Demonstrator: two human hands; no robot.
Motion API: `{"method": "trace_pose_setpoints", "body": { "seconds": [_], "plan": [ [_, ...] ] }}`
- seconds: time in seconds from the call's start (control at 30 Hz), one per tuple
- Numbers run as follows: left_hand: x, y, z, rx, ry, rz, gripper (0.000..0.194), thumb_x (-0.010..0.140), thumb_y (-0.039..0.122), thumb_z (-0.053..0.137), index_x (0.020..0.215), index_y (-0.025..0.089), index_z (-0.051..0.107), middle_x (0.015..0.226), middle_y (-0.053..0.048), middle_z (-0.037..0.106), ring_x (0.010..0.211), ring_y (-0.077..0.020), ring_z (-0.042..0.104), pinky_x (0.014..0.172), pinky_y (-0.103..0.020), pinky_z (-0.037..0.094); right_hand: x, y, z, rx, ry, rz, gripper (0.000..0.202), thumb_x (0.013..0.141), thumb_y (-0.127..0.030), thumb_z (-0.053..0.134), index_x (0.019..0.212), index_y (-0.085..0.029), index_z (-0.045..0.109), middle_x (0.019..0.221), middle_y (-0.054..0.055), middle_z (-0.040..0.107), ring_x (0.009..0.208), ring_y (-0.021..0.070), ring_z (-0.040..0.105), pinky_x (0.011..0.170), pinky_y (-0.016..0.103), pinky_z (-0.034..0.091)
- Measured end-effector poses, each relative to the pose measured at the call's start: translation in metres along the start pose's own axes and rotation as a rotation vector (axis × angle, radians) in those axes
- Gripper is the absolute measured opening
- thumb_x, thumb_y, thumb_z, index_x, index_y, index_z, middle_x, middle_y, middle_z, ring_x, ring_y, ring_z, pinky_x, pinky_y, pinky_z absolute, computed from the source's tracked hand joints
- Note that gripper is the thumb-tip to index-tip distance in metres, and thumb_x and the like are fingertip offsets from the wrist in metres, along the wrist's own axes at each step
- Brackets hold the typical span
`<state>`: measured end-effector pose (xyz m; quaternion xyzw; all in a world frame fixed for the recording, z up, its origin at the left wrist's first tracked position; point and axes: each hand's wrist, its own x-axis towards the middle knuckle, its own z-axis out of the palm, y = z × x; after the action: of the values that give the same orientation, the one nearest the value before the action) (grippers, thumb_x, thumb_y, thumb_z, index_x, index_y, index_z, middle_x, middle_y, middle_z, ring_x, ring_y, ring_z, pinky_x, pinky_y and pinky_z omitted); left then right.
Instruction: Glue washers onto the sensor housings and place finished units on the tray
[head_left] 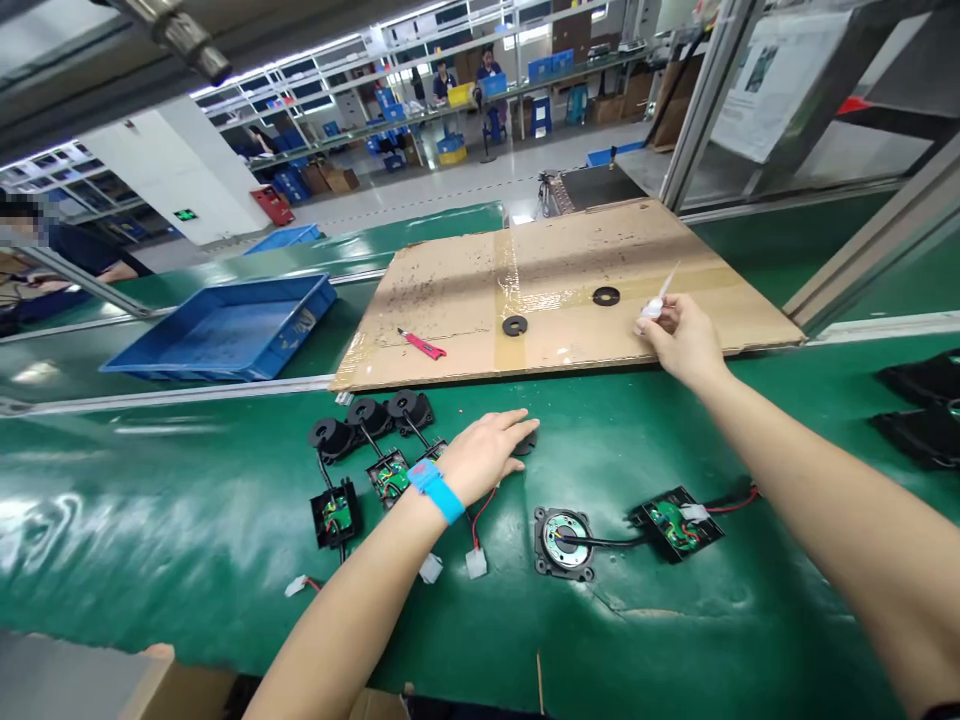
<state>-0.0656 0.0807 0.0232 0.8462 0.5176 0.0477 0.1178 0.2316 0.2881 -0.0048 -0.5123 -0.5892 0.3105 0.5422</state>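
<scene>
My right hand [686, 340] grips a small white bottle [654, 308] with a thin pointed nozzle, over the right part of the cardboard sheet [450, 290]. My left hand [487, 450], with a blue wrist strap, is stretched out low over the green mat; a dark round piece [527, 443] shows beside its fingertips. Two black rings, one notched [515, 326] and one closed [606, 296], lie on the cardboard. In front of me is a square-framed round part [564, 543], cabled to a black box with a green circuit board [681, 524]. Similar wired units [335, 513] lie to the left.
A red cutter [421, 344] lies on the cardboard's left. Beyond the units stands a blue tray [225, 330]. Black parts [922, 400] sit at the right edge. A metal post [885, 170] rises at the right. A person [75, 250] is at the far left.
</scene>
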Motion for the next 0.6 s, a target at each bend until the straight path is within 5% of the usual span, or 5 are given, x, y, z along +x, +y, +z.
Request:
{"method": "trace_pose_setpoints", "body": {
  "seconds": [0.13, 0.2, 0.37, 0.47, 0.6],
  "plan": [
    [0.019, -0.004, 0.002, 0.025, -0.077, -0.015, 0.04, 0.088, 0.016, 0.078, 0.127, 0.023, 0.069, 0.13, -0.007, 0.073, 0.116, -0.0253, 0.071, 0.104, -0.038, 0.057, -0.031, -0.016, -0.017, -0.072, 0.02, -0.07, 0.063, 0.072, -0.044, 0.093, 0.122, -0.024, 0.06, 0.129, 0.017, 0.067, 0.123, 0.0363, 0.061, 0.11, 0.055, 0.044],
    [0.023, -0.003, 0.0, 0.029, -0.106, -0.038, 0.038, 0.087, 0.019, 0.079, 0.125, 0.02, 0.07, 0.127, -0.008, 0.073, 0.114, -0.026, 0.07, 0.102, -0.038, 0.056, -0.067, -0.034, -0.03, -0.094, -0.018, -0.121, 0.057, 0.085, -0.052, 0.082, 0.129, -0.022, 0.059, 0.133, 0.017, 0.065, 0.122, 0.0327, 0.061, 0.11, 0.052, 0.043],
    [0.024, 0.002, -0.008, 0.021, -0.17, -0.085, 0.042, 0.086, 0.017, 0.08, 0.127, 0.018, 0.067, 0.125, -0.01, 0.072, 0.115, -0.0291, 0.067, 0.102, -0.041, 0.055, -0.168, -0.073, -0.06, -0.198, -0.591, -0.254, 0.026, 0.095, -0.053, 0.072, 0.106, -0.031, 0.073, 0.104, 0.003, 0.077, 0.102, 0.0289, 0.072, 0.108, 0.056, 0.047],
    [0.011, 0.013, -0.007, -0.029, -0.084, -0.1, 0.046, 0.095, 0.022, 0.071, 0.14, 0.017, 0.059, 0.136, -0.013, 0.067, 0.123, -0.0303, 0.063, 0.109, -0.047, 0.052, -0.201, -0.075, -0.067, -0.296, -0.782, -0.438, 0.028, 0.1, -0.05, 0.068, 0.123, -0.034, 0.066, 0.115, 0.003, 0.075, 0.109, 0.0289, 0.072, 0.113, 0.06, 0.04],
    [-0.024, 0.039, 0.0, -0.374, 0.152, 0.03, 0.048, 0.104, 0.038, 0.059, 0.149, 0.023, 0.049, 0.139, -0.01, 0.062, 0.128, -0.022, 0.062, 0.11, -0.037, 0.054, -0.214, -0.064, -0.067, -0.332, -0.792, -0.488, 0.025, 0.105, -0.045, 0.062, 0.125, -0.03, 0.062, 0.112, 0.002, 0.075, 0.108, 0.0251, 0.072, 0.114, 0.055, 0.039]
  ]
}}
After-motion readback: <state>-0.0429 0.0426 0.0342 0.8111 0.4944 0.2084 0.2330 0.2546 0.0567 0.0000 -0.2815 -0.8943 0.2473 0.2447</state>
